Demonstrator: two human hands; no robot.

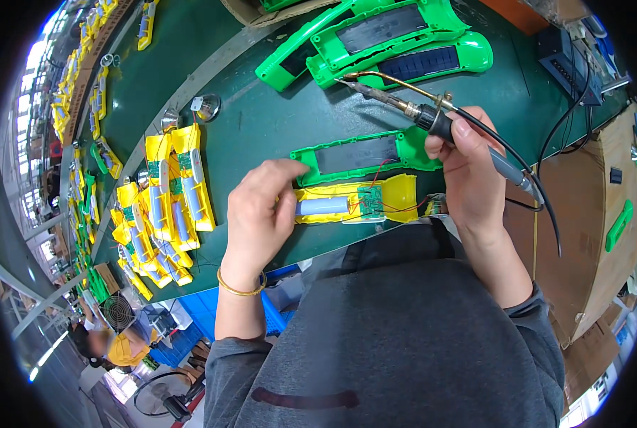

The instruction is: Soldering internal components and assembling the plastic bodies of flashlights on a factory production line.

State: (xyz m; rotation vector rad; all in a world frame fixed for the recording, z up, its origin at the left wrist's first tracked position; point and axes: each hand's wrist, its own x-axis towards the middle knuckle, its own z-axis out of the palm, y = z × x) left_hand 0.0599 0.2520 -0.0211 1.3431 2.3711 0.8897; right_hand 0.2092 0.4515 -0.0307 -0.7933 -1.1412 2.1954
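My right hand point(475, 167) is closed round the handle of a soldering iron point(434, 121). Its tip points up and left, near the stacked green casings, and a curved metal tube runs along it. My left hand point(263, 207) has bent fingers at the left end of a yellow casing half point(400, 198), the thumb against it. The index fingertip reaches the green casing half point(347, 155) lying just beyond. In the yellow half sit a blue-grey cylindrical battery point(322, 207) and a small green circuit board point(370, 202). A thin red wire runs from the board to the green half.
Green casings point(382, 43) with dark panels are piled at the back. Yellow casings with batteries point(165, 200) cluster on the left, lamp heads point(206, 107) beside them. A dark blue box point(564, 60) with cables stands back right, above brown cardboard point(568, 214). Another person point(122, 346) is at lower left.
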